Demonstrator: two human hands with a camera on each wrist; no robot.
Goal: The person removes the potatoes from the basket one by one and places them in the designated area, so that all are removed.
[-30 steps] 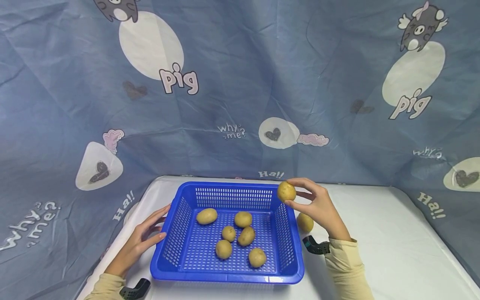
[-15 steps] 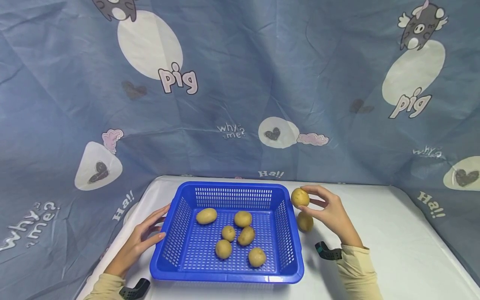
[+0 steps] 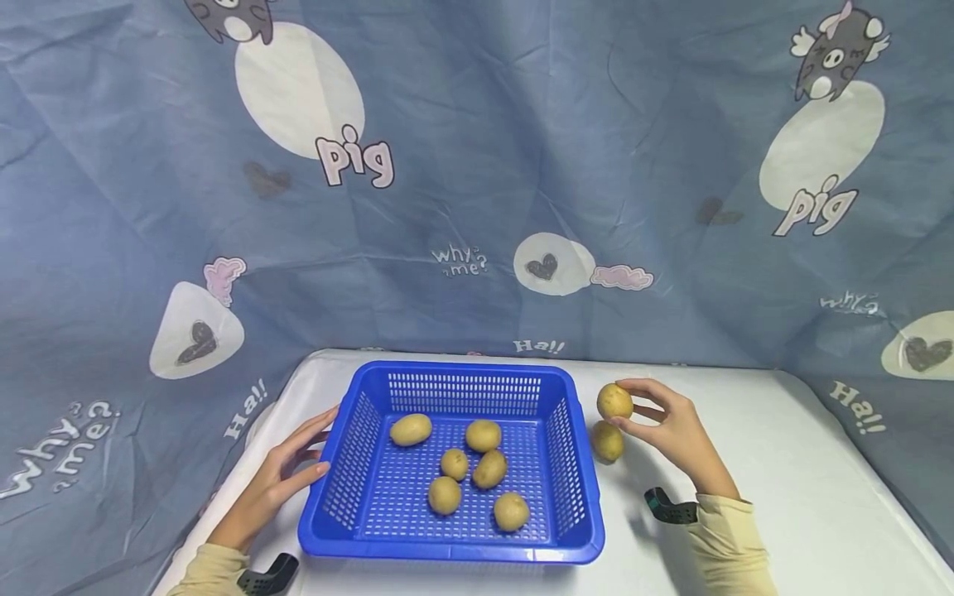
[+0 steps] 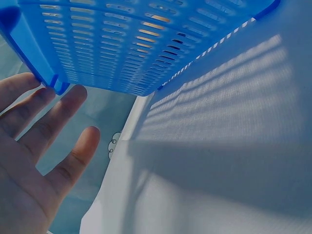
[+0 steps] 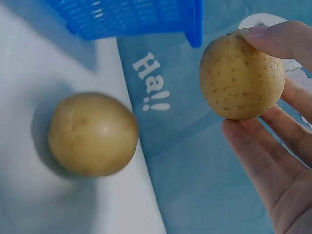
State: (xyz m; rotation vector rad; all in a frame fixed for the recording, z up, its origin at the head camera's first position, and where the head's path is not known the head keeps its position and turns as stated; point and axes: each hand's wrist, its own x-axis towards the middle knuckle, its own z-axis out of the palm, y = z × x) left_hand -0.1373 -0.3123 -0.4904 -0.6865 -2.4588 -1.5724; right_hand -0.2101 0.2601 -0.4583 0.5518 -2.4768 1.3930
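Note:
Between thumb and fingertips my right hand (image 3: 667, 420) pinches a round, speckled yellow potato (image 3: 614, 401), to the right of the blue plastic basket (image 3: 451, 552). In the right wrist view the pinched potato (image 5: 242, 78) shows above the tabletop. A second potato (image 3: 607, 442) lies on the table close to the basket's right wall, just below the held one in the head view. My left hand (image 3: 279, 473) rests its fingertips along the basket's left rim, with the fingers extended; the left wrist view shows these fingers (image 4: 51, 119) spread beside the slotted wall.
Inside the basket lie several potatoes, among them an oval one (image 3: 411, 430) at back left and a round one (image 3: 511, 511) near the front. The white table (image 3: 782, 463) extends to the right. A blue printed curtain (image 3: 477, 165) hangs behind it.
My right hand has moved right and slightly toward me with the potato, from over the basket's right rim to outside it. The left hand and basket have stayed put.

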